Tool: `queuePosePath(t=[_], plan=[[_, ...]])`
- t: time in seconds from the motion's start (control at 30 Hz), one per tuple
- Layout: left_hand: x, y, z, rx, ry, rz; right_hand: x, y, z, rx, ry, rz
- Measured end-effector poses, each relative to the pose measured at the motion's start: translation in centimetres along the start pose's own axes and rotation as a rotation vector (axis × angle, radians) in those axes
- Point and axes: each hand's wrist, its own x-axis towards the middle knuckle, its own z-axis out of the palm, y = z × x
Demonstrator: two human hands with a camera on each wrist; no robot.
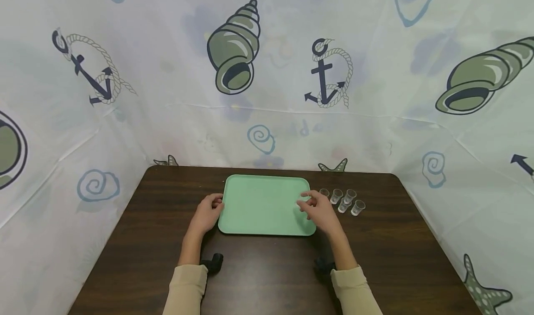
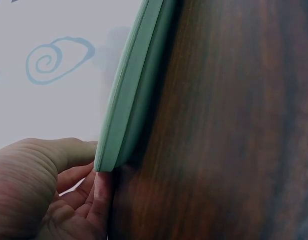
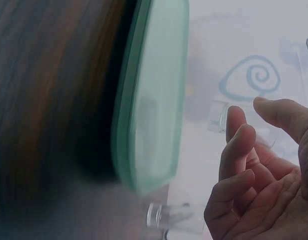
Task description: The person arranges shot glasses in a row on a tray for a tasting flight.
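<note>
A light green rectangular tray [image 1: 267,204] lies on the dark wooden table. My left hand [image 1: 210,213] pinches its left edge, the thumb at the rim and fingertips underneath, as the left wrist view shows. Over the tray's right side hovers my right hand [image 1: 319,211], with thumb and fingers spread apart and nothing between them. Just right of that hand stand several small clear cups [image 1: 358,207], one partly hidden behind it. The right wrist view has one clear cup [image 3: 176,217] below the tray's corner and another [image 3: 217,116] behind the fingertips.
The brown table [image 1: 267,273] has rounded far corners. A pale curtain [image 1: 283,134] printed with shells, anchors and starfish hangs around its back and sides. Black wrist straps [image 1: 213,263] sit at the cuffs of the cream sleeves [image 1: 187,289].
</note>
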Motion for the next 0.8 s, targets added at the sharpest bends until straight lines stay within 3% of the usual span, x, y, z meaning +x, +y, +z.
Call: queuePosePath(t=[0.8], plan=[[-0.1,0.3,0.1,-0.015,0.015,-0.002,3.3,-2.9,6.8,0.067,-0.148,-0.066]])
